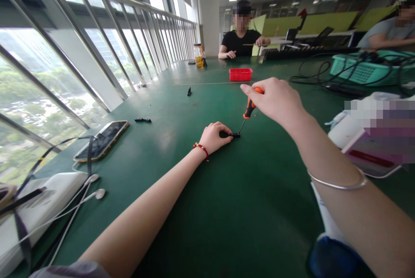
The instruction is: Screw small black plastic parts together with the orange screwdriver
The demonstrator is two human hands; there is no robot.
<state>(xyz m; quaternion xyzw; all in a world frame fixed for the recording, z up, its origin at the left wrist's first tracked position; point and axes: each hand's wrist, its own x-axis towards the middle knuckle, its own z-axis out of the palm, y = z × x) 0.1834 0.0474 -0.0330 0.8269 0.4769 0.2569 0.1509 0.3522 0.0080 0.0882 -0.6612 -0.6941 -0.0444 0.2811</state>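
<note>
My left hand (215, 136) rests on the green table (253, 209) and pinches a small black part (231, 135) against it. My right hand (277, 100) grips a screwdriver (249, 110) with an orange and black handle. It is tilted, and its metal tip meets the black part right beside my left fingers. A red bead bracelet sits on my left wrist and a silver bangle on my right forearm.
A phone (101, 140) lies at the left, with white earphones (96, 186) and a white box nearer me. Small black pieces (143, 119) lie farther out. A red tray (240, 74) stands beyond. White boxes (366, 139) sit at the right. Two other people sit at the far end.
</note>
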